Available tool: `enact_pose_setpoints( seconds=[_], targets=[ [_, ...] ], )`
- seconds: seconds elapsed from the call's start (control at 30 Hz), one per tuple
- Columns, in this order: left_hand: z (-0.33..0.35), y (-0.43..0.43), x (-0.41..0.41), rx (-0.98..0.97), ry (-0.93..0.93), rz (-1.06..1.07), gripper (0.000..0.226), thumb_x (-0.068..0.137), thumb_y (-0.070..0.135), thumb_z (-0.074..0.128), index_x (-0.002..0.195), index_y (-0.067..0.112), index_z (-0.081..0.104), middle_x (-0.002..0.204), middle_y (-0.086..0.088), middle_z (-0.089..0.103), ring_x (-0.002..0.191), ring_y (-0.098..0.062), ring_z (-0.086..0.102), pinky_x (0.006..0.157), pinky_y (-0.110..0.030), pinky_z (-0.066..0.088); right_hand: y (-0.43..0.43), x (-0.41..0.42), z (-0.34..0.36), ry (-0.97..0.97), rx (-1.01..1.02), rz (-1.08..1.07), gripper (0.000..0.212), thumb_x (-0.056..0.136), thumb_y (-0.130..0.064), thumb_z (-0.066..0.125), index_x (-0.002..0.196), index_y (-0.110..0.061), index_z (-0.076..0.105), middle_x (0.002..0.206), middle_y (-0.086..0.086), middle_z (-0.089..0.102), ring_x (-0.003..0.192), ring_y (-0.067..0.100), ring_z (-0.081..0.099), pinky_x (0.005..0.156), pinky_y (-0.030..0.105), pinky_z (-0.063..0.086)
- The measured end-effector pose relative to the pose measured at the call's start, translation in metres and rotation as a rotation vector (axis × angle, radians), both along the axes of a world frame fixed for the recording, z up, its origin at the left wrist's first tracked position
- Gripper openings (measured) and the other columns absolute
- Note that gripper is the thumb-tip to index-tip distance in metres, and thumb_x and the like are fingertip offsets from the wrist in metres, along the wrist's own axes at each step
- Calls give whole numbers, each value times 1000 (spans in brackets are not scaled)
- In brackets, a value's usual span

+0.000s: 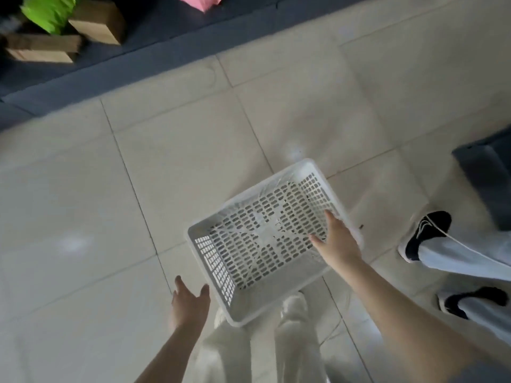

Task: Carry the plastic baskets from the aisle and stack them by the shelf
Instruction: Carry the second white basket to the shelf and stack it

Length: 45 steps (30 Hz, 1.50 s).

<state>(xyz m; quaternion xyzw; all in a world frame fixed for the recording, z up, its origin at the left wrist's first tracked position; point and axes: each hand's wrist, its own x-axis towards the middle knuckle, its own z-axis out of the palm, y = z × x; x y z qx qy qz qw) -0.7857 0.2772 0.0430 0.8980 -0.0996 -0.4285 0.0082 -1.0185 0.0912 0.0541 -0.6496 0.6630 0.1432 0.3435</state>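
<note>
A white perforated plastic basket [265, 239] hangs above the tiled floor in front of my legs, tilted, its open top facing me. My right hand [336, 240] grips its right rim, fingers reaching inside over the wall. Just off the basket's near left corner is my left hand [190, 302], open with fingers spread; whether the thumb touches the rim I cannot tell. The basket is empty.
A dark grey low shelf base [116, 70] runs across the top left, carrying brown cardboard boxes [96, 22], a green bag [49, 12] and a pink item [201, 1]. Another person's legs and black shoes [425, 236] stand at the right, beside a dark object [486, 172].
</note>
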Motion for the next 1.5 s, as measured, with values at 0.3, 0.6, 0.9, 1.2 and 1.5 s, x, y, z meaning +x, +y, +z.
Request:
enact_pose_setpoints(
  seconds=[0.3, 0.6, 0.9, 1.2, 1.5],
  targets=[
    [-147, -27, -23, -24, -106, 303, 80, 87, 34, 62, 147, 7, 17, 139, -26, 48, 117, -45, 55, 92, -49, 48, -82, -34, -162, 188, -97, 134, 82, 86, -36, 63, 149, -15, 15, 149, 16, 32, 135, 33, 36, 105, 51, 41],
    [-212, -12, -21, -78, -298, 265, 34, 91, 3, 39, 124, 11, 35, 87, -19, 61, 71, -35, 55, 64, -41, 49, -107, -57, -226, 203, -158, -66, 64, 87, -5, 59, 140, -11, 25, 119, 21, 59, 100, 40, 62, 74, 39, 51],
    [-204, 11, 30, -109, -302, 129, 34, 89, 0, 41, 122, 10, 39, 95, -25, 65, 68, -35, 53, 60, -39, 43, -45, -61, -211, 170, -118, -18, 46, 90, -4, 52, 133, -5, 35, 86, 12, 62, 57, 23, 47, 44, 22, 29],
    [-144, 40, 87, -97, -342, 17, 45, 87, 1, 44, 130, 13, 42, 98, -29, 67, 71, -38, 56, 59, -37, 43, 1, -32, -169, 48, -59, -45, 36, 89, 0, 48, 125, -1, 42, 111, 22, 64, 48, 12, 45, 41, 21, 30],
    [44, 49, 140, -163, -464, -5, 46, 89, 4, 48, 134, 13, 42, 100, -28, 67, 78, -40, 61, 59, -37, 44, -24, 31, -12, -13, -64, 18, 52, 86, -1, 50, 137, -7, 39, 119, 22, 62, 100, 38, 62, 77, 37, 49]
  ],
)
